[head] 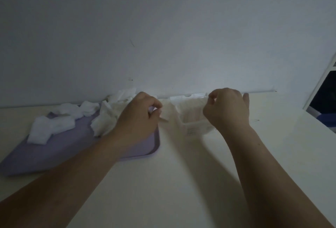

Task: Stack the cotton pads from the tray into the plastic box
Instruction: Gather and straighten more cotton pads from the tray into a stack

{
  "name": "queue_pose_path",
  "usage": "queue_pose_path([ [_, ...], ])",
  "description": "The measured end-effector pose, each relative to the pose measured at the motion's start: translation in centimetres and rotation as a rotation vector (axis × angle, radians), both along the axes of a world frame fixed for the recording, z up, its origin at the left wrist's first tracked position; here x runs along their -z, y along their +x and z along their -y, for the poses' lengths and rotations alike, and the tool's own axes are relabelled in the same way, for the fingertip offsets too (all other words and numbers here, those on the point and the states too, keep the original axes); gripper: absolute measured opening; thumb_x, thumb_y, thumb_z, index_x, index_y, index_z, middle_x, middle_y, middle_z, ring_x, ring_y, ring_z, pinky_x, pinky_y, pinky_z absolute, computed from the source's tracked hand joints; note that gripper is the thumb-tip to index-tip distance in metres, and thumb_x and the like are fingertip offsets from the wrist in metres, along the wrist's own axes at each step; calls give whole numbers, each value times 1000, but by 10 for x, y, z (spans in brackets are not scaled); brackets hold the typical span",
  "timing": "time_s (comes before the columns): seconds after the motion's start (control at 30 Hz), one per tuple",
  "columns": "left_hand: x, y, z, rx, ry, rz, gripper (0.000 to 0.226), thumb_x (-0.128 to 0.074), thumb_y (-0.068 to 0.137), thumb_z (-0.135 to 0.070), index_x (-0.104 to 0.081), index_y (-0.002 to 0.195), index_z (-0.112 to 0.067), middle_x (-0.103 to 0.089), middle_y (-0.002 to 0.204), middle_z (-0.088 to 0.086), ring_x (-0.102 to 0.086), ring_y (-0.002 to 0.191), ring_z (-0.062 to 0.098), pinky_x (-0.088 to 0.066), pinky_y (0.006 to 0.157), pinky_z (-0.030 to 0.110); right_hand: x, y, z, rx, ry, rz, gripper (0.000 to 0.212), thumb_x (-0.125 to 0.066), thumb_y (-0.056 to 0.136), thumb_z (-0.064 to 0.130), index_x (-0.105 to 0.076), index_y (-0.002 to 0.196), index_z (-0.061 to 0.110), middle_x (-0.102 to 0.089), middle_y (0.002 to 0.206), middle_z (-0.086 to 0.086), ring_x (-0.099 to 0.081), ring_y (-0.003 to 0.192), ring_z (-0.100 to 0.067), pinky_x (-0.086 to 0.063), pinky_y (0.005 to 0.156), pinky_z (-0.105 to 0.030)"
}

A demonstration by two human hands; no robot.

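A lilac tray (54,153) lies on the left of the white table, with several white cotton pads (54,127) heaped along its far side. My left hand (140,118) hovers over the tray's right end, fingers pinched on a cotton pad (166,112) that hangs between the tray and the box. The clear plastic box (192,125) stands to the right against the wall, its lid (189,97) up behind it. My right hand (227,109) rests over the box's right side with fingers curled; whether it holds the box wall is unclear.
A white wall (163,27) rises directly behind the table (181,182). At the far right a window frame (320,85) and a dark opening lie past the table's right edge.
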State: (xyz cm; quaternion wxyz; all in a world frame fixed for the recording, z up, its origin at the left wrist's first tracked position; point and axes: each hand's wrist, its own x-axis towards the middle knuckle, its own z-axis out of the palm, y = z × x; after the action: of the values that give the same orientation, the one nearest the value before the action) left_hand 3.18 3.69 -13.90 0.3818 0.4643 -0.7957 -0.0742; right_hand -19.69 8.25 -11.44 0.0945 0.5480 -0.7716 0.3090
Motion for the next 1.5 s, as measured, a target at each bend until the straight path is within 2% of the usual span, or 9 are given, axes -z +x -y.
queue_pose_path([
  [0.13,7,50,-4,-145,105,297,31,-59,90,-40,-74,106,-19,-64,114,4,-65,101,26,-53,87,40,14,50,-3,-346,-340,-107,12,-60,83,6,-72,81,8,-71,90,-8,-63,99,-31,-49,97,-42],
  [0.23,22,69,-10,-92,142,311,40,-51,83,-38,-76,106,-17,-68,109,6,-67,98,28,-55,84,44,35,98,-10,-688,-207,4,16,-59,84,14,-74,89,10,-73,96,-6,-66,99,-29,-56,79,-43],
  [0.43,25,77,-9,-66,132,110,30,-57,93,-41,-55,66,-27,-53,74,-8,-50,67,6,-41,65,35,59,106,-7,-679,37,59,38,-59,87,13,-63,125,9,-56,139,-13,-44,138,-30,-43,108,-43],
  [0.6,36,82,-4,-114,162,46,21,-76,86,-36,-66,101,-26,-61,94,-11,-57,80,6,-45,72,24,62,105,-1,-664,198,100,55,-50,102,29,-37,154,14,-30,164,-9,-16,154,-22,-12,122,-31],
  [0.73,37,81,-4,-118,135,113,49,-69,84,-50,-63,126,-26,-69,114,-5,-60,104,21,-51,87,36,68,110,7,-652,216,105,43,-50,99,46,-56,138,29,-35,158,-14,-20,153,-28,-19,125,-40],
  [0.93,36,83,-7,-109,145,118,52,-61,79,-57,-64,124,-30,-71,110,-1,-58,109,27,-53,88,42,53,117,28,-552,379,71,41,-59,94,44,-63,131,28,-35,155,-22,-24,151,-38,-20,124,-46],
  [1.07,31,84,-9,-58,184,39,60,-72,76,-47,-62,133,-29,-69,119,-5,-59,110,23,-51,92,37,37,127,40,-455,441,158,35,-64,89,33,-59,121,21,-61,117,-3,-58,118,-27,-45,102,-37],
  [1.3,28,89,-7,43,379,-219,34,-72,69,-44,-70,99,-26,-73,86,-9,-68,81,10,-56,75,33,38,127,55,-311,252,182,52,-62,80,15,-53,132,14,-70,96,-2,-64,105,-30,-52,93,-41],
  [1.5,24,89,-8,67,426,-544,19,-75,81,-5,-75,88,-23,-66,71,-11,-53,60,-4,-41,57,11,40,123,51,-277,95,127,15,-58,89,17,-70,81,14,-71,82,-3,-66,84,-28,-50,69,-34],
])
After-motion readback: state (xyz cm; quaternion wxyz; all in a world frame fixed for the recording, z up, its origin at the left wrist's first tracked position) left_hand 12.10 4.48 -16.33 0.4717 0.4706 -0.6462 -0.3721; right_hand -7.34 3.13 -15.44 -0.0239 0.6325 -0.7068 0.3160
